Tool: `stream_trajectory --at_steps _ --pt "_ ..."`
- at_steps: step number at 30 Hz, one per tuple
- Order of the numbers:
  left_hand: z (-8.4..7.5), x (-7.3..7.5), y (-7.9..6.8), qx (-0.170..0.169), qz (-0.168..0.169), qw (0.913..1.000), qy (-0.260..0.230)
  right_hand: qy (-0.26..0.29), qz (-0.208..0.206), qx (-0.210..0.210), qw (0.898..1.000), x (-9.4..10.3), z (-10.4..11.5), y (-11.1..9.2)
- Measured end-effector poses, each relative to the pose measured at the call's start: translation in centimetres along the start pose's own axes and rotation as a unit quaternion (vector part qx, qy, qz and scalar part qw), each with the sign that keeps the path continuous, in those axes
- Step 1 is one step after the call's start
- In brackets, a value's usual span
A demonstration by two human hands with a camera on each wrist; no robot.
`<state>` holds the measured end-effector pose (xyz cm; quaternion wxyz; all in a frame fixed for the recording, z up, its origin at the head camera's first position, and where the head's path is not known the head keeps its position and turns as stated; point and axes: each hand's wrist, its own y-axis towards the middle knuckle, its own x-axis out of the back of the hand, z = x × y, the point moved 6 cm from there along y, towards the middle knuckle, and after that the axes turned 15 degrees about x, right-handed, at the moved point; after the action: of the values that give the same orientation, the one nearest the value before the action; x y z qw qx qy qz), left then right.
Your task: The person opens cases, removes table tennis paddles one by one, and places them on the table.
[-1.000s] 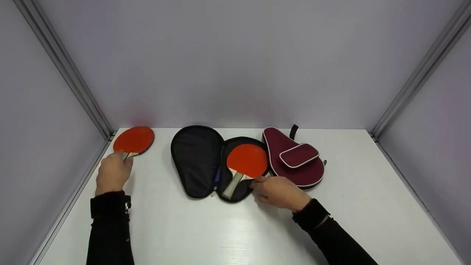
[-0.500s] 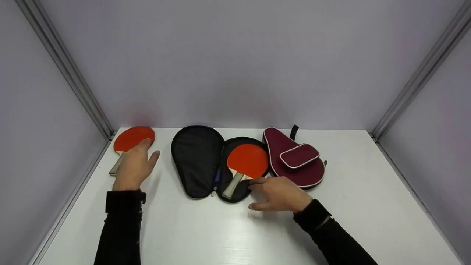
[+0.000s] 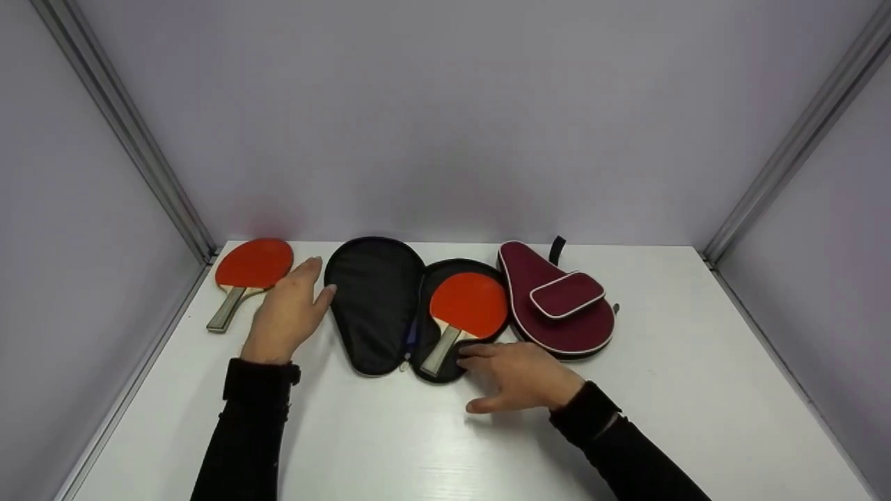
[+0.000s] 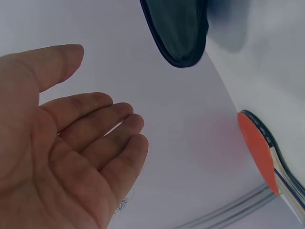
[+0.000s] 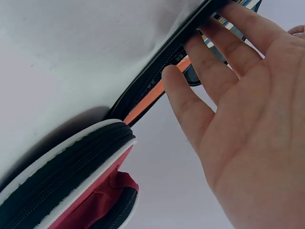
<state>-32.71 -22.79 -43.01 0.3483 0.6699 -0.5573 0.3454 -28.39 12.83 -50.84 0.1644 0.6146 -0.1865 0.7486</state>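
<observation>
Between a red table tennis paddle (image 3: 254, 264) lying at the table's far left and an unfolded black paddle case, my left hand (image 3: 287, 313) hovers with its thumb spread. Its palm shows bare in the left wrist view. The case's left half (image 3: 374, 306) lies flat; its right half (image 3: 487, 264) has a second red paddle (image 3: 470, 303) resting in it, handle toward me. Over the near right edge of that half, my right hand (image 3: 522, 376) extends its fingers, holding nothing. In the right wrist view its fingertips (image 5: 175, 78) are at the zippered rim; whether they touch it I cannot tell.
A maroon paddle case (image 3: 557, 306) with white piping and a small front pocket lies right of the black case, against its edge. Pale walls (image 3: 445, 125) rise behind and at both sides of the white table (image 3: 390, 438).
My left hand has let go of the left paddle's handle and moved right toward the black case. My right hand has spread its thumb and drawn slightly nearer; the paddles and cases stay put.
</observation>
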Motion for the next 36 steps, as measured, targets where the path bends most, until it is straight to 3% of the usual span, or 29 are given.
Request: stream_trajectory --at_steps 11,24,36 --pt "-3.4 -2.2 -1.4 -0.05 0.0 0.9982 0.034 -0.017 0.004 -0.003 1.0 -0.2 0.0 0.2" --pt "-6.6 -5.1 -2.4 -0.104 0.009 0.9938 0.039 -0.002 0.01 -0.008 1.0 -0.4 -0.2 0.1" --pt "-9.3 -8.0 -4.6 -0.163 0.017 0.986 0.031 -0.008 0.016 -0.005 1.0 -0.5 -0.2 0.3"
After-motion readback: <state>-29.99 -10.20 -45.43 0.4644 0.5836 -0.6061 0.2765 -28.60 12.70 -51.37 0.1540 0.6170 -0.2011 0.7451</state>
